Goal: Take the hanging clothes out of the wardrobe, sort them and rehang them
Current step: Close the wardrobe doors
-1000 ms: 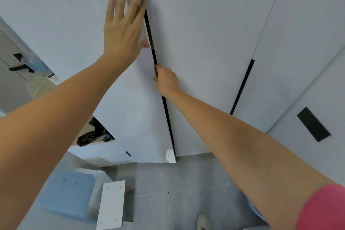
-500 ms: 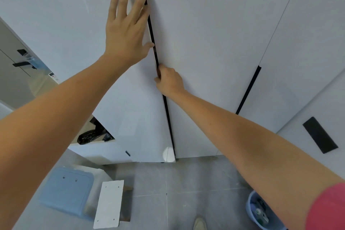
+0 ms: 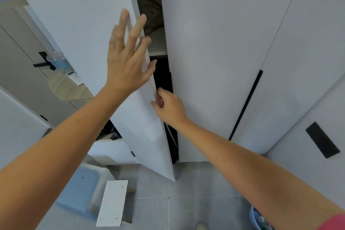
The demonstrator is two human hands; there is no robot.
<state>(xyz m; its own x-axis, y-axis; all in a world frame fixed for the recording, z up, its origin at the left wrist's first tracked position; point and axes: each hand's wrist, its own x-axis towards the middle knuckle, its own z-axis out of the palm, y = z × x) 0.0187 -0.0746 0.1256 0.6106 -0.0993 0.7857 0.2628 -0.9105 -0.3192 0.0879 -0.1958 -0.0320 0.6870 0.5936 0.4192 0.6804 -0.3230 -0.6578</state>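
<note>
A tall white wardrobe fills the view. Its left door (image 3: pixel 84 24) stands partly swung out, leaving a narrow gap. My right hand (image 3: pixel 169 105) grips the free edge of that door, fingers curled behind it. My left hand (image 3: pixel 127 56) lies spread, fingers straight, over the door's front face near the same edge. Through the gap I see a brownish bundle of fabric (image 3: pixel 149 1) on an upper shelf (image 3: pixel 158 44) and a dark space (image 3: pixel 164 78) below it. No hanging clothes are visible. The neighbouring right door (image 3: pixel 214 52) stays shut.
A blue stool (image 3: pixel 78 190) and a white board (image 3: pixel 112 203) lie on the grey tiled floor at lower left. A wooden desk top (image 3: pixel 65 87) with a remote control (image 3: pixel 74 77) sits behind the open door. A blue bin (image 3: pixel 258 218) stands at lower right.
The left wardrobe door has swung outward, opening a gap that shows the shelf and dark interior. Both hands moved with the door edge.
</note>
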